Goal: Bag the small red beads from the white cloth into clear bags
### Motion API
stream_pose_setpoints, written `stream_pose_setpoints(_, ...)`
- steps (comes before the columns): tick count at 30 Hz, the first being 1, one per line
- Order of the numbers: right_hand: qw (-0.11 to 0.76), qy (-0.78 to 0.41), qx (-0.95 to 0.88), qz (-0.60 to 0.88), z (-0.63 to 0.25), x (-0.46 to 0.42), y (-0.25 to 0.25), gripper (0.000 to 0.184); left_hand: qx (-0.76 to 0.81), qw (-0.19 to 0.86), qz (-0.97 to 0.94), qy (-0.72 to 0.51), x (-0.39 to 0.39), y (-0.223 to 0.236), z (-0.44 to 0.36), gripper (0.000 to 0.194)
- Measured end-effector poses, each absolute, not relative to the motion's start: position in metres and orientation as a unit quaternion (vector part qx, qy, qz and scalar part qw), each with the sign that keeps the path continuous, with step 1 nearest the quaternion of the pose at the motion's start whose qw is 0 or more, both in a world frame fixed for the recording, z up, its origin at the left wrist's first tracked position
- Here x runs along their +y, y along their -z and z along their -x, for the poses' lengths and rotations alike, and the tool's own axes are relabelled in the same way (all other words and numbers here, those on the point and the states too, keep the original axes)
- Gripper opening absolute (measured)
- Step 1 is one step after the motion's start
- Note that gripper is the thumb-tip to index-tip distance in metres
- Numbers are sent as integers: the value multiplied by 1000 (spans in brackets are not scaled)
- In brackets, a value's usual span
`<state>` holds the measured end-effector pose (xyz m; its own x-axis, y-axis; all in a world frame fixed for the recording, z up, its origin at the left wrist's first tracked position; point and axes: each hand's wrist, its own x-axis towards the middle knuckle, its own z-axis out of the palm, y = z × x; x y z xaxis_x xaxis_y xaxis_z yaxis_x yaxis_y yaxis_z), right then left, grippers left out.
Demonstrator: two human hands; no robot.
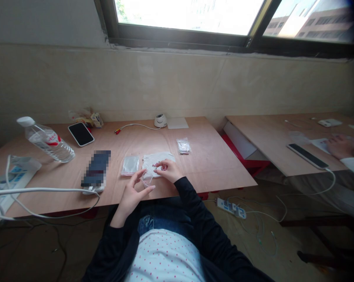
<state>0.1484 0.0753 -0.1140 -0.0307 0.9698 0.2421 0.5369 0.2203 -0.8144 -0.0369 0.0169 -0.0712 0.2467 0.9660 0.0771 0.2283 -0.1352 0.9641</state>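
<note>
My left hand [133, 192] and my right hand [168, 169] meet over the near edge of the wooden table [212, 164]. Together they hold a small clear plastic bag [147, 178]; the left fingers pinch its lower edge, the right fingers are curled at its top with a small reddish item at the fingertips. Under the right hand lies a white sheet or pile of bags [156, 159]. A clear bag [130, 165] lies just left of it, and another small filled bag [184, 146] sits further right.
A water bottle [46, 140] lies at the left, with a black phone [81, 134], a blurred dark device [96, 169], white cables [33, 191] and a small dome camera [160, 120]. Another person's hand [341, 145] rests on the neighbouring table [282, 145]. A power strip [232, 207] lies on the floor.
</note>
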Motion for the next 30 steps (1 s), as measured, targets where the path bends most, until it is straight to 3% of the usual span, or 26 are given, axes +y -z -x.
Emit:
stream_pose_setpoints(3,467,-342,-659,480,-145,65,89,25,460,471,-637,-401,16,72,37,57)
stream_pose_setpoints(8,447,-402,-678,424,-140,52,68,26,449,505,-621,-397,15,74,37,59)
stream_pose_setpoints(18,474,-465,-618,422,-138,50,92,36,440,586,-523,-435,18,80,35,46)
stream_pose_setpoints(27,482,-503,-587,413,-134,40,97,27,420,653,-446,-445,15,76,34,50)
stream_pose_setpoints(30,498,-503,-571,416,-136,37,96,27,420,639,-466,-446,13,73,31,42)
